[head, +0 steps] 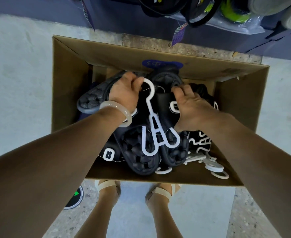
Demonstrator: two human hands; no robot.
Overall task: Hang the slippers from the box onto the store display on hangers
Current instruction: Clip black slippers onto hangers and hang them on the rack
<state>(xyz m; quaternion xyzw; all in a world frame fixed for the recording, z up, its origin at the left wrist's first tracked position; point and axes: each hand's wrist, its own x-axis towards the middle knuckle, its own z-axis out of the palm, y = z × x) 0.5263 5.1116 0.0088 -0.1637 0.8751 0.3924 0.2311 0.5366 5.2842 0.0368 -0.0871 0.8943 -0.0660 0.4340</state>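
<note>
An open cardboard box (pixel 69 69) stands on the floor below me, holding several black slippers (pixel 141 155) and loose white hangers (pixel 215 167). A white plastic hanger (pixel 155 127) lies on top of the slippers, its hook pointing away from me. My left hand (pixel 124 95), with a pale bangle on the wrist, grips that hook. My right hand (pixel 191 107) reaches into the box beside it, its fingers curled on the edge of a black slipper (pixel 165 103). The display (pixel 201 12) with hung slippers runs along the top of the view.
The box's far flap (pixel 141 54) stands up toward the display base. Tagged slippers in black, green and grey (pixel 234 14) hang above it. A dark shoe (pixel 75 198) lies on the floor at my left foot. Pale concrete floor surrounds the box.
</note>
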